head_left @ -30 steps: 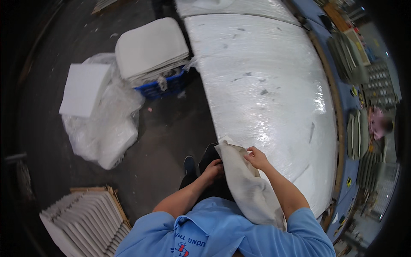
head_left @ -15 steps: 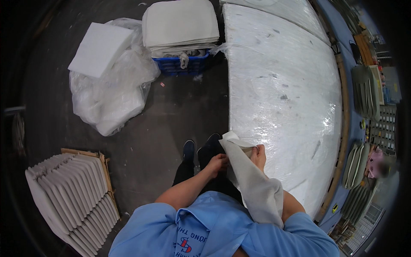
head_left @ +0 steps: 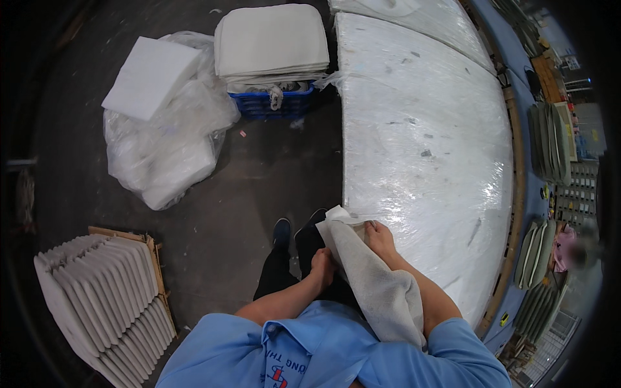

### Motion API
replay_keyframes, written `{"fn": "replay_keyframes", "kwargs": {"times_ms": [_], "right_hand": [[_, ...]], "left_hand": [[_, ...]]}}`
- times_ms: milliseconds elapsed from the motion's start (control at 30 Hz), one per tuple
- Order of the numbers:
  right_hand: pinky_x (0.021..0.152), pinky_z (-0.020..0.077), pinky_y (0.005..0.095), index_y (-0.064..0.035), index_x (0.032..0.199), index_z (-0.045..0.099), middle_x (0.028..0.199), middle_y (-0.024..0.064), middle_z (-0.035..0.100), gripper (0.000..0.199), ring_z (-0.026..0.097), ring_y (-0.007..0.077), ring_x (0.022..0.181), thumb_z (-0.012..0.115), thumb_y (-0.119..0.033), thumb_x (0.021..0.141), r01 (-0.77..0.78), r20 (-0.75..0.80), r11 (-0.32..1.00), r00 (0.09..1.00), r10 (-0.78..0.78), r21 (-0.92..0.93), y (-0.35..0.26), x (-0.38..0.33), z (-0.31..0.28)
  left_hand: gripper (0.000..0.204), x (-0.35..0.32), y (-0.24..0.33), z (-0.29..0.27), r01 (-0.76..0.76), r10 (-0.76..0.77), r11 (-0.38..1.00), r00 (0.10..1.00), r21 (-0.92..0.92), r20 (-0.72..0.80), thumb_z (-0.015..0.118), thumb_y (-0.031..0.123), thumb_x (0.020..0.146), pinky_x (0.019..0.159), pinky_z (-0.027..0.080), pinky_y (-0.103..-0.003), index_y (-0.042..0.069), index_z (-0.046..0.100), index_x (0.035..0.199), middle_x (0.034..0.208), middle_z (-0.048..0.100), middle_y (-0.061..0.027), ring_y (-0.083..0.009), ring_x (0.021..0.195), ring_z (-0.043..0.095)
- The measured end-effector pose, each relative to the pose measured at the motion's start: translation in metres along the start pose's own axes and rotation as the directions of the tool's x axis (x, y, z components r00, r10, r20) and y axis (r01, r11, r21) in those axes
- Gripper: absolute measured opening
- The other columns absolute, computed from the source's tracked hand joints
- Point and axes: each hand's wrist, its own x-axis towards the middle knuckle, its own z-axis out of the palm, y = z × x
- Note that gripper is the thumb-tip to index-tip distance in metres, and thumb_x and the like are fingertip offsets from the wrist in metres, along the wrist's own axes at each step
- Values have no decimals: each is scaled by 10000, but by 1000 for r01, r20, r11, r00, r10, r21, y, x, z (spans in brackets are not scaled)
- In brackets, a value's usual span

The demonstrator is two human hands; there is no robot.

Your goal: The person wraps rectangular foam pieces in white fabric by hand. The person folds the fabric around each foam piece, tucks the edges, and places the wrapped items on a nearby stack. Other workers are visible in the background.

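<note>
Both hands are on the grey-white cloth sheet [head_left: 378,284] right now. Right hand [head_left: 378,238] pinches its upper edge, fingers curled over the fabric just at the near rim of the plastic-wrapped table [head_left: 427,129]; left hand [head_left: 322,266] grips the sheet's left side lower down, knuckles turned inward against the dark trousers. So the sheet hangs between the two grips, draped over the right forearm and down across the blue shirt, its top corner just touching the table's edge.

By my read, this is the handling step: the sheet is gathered at the body, not yet spread on anything. A next move would call for a firm hold on both edges and room to swing clear of the legs. Elbows are tucked in, forearms angled up toward the table. Off to the left sits a stack of pale moulded trays [head_left: 103,297]; ahead, folded sheets on a blue crate [head_left: 272,103].
</note>
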Motion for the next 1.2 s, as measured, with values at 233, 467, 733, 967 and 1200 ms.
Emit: {"fn": "replay_keyframes", "kwargs": {"times_ms": [233, 467, 733, 967, 1200], "right_hand": [[866, 509, 448, 33, 1102, 721, 1031, 291, 726, 481, 698, 406, 963, 547, -413, 1052, -143, 38, 968, 990, 138, 205, 19, 14, 21], [844, 529, 492, 40, 1028, 760, 961, 298, 739, 620, 713, 454, 944, 558, -545, 1012, -201, -74, 980, 977, 200, -10, -16, 6, 24], [805, 508, 555, 1, 847, 711, 877, 289, 704, 639, 673, 499, 886, 546, -596, 1002, -118, -211, 982, 974, 85, -151, -11, 10, 24], [755, 497, 559, -5, 820, 680, 847, 281, 695, 639, 665, 500, 854, 543, -600, 1007, -109, -191, 992, 977, 97, -58, -11, 13, 26], [737, 499, 542, -24, 828, 694, 830, 263, 694, 571, 669, 480, 834, 577, -550, 1016, -119, -212, 993, 971, 110, -29, -6, 27, 34]], "left_hand": [[757, -18, -9, 25, 142, -73, 949, 967, -280, 243, 396, 658, 1071, 1026, 542, -425, 36, 513, 1486, 1346, 649, -161, -304, 1198, 671], [765, 3, -7, 46, 133, -69, 957, 968, -260, 241, 390, 663, 1072, 1062, 527, -420, 31, 517, 1484, 1358, 645, -162, -297, 1240, 656], [736, 11, -1, 60, 83, -59, 978, 991, -193, 123, 402, 642, 1077, 1057, 521, -408, 30, 536, 1464, 1347, 649, -154, -282, 1235, 654], [711, 20, 0, 67, 43, -39, 986, 999, -158, 27, 412, 624, 1082, 1054, 515, -399, 29, 553, 1446, 1338, 654, -147, -269, 1230, 651], [687, 21, 0, 77, 14, -17, 989, 1000, -147, -22, 422, 606, 1087, 1050, 510, -389, 28, 570, 1428, 1328, 658, -140, -257, 1225, 649]]}}
